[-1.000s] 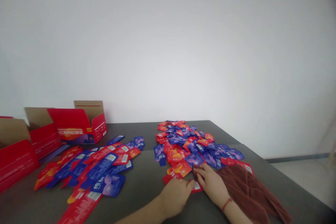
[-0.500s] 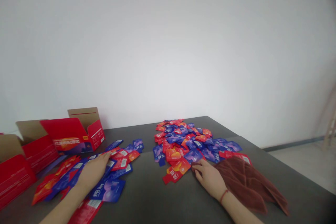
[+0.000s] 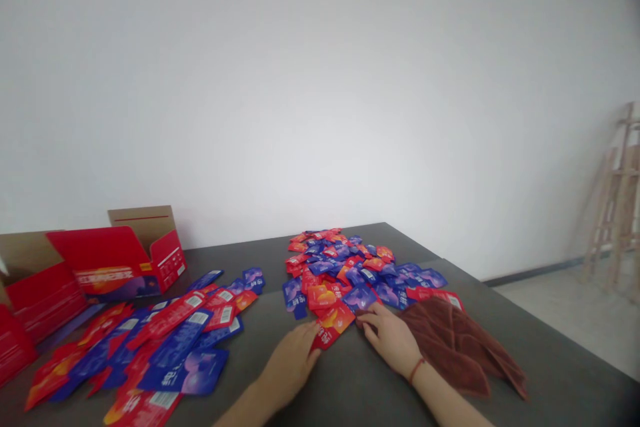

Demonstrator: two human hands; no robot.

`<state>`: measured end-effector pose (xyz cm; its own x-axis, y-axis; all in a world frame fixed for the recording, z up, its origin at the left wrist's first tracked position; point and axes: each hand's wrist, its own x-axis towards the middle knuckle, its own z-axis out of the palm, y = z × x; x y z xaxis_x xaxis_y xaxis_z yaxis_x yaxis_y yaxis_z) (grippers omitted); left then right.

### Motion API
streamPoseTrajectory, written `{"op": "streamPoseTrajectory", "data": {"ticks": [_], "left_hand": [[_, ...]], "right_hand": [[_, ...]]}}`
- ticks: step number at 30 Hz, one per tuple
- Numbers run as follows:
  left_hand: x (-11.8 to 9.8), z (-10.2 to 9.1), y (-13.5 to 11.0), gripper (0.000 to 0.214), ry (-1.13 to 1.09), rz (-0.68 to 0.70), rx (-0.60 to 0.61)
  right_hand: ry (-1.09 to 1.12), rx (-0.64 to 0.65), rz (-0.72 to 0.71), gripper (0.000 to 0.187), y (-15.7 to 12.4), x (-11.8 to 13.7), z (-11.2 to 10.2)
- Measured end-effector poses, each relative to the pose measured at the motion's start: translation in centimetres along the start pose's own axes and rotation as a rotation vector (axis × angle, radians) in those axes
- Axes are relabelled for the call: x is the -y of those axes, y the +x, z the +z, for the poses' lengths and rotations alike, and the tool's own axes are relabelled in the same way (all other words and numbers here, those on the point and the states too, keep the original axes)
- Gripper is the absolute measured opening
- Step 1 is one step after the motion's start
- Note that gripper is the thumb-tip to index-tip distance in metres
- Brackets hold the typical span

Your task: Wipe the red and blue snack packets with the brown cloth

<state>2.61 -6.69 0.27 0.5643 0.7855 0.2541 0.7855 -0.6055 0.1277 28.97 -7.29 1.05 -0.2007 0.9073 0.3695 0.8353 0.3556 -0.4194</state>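
My left hand (image 3: 293, 359) is at the near edge of the middle pile, its fingers and thumb closed at the left end of a red-orange packet (image 3: 334, 323). Just right of it, my right hand (image 3: 391, 339), with a cord on the wrist, pinches a corner of a brown cloth (image 3: 450, 340). The rest of the cloth spreads out beneath and right of that hand. A blue-purple packet (image 3: 359, 296) lies just beyond the right fingertips. Behind both hands is a heap of red and blue flat packets (image 3: 340, 260).
On the left lies a second spread of red and blue packets (image 3: 170, 340). Open red cartons (image 3: 117, 263) with brown insides stand behind it, along the left. The dark table (image 3: 270, 310) backs onto a white wall; a wooden easel-like frame (image 3: 620, 200) stands at the far right.
My left hand has left the left-hand packets and moved right to the red-orange packet by the middle pile. My right hand stays at the cloth corner. The view has turned slightly right.
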Motion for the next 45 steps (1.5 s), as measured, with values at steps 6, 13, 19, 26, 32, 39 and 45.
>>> {"op": "streamPoseTrajectory", "data": {"ticks": [6, 13, 19, 26, 32, 39, 45], "left_hand": [[-3.1, -0.3, -0.4, 0.056, -0.052, 0.0, 0.159], [-1.2, -0.2, -3.8, 0.045, -0.127, 0.099, 0.106], [-2.2, 0.9, -0.4, 0.056, -0.139, -0.017, -0.052], [-0.7, 1.6, 0.3, 0.063, -0.154, 0.137, 0.154], [-0.4, 1.8, 0.0, 0.058, -0.2, 0.237, 0.145], [0.5, 0.9, -0.5, 0.048, -0.101, -0.045, 0.047], [0.6, -0.3, -0.5, 0.051, -0.132, -0.025, 0.141]], "right_hand": [[0.151, -0.102, -0.106, 0.031, -1.1, 0.8, -0.2], [0.207, -0.333, -0.101, 0.032, -2.2, 2.0, -3.2], [0.048, -0.119, 0.033, 0.028, 2.7, 2.5, -1.3], [-0.087, 0.031, 0.035, 0.023, 1.1, 2.9, 1.4], [-0.061, 0.016, -0.068, 0.032, -1.4, 3.7, -0.5], [-0.16, 0.129, -0.161, 0.04, -2.5, 5.5, 0.6], [-0.24, 0.077, -0.163, 0.035, -2.1, 5.5, 1.3]]}}
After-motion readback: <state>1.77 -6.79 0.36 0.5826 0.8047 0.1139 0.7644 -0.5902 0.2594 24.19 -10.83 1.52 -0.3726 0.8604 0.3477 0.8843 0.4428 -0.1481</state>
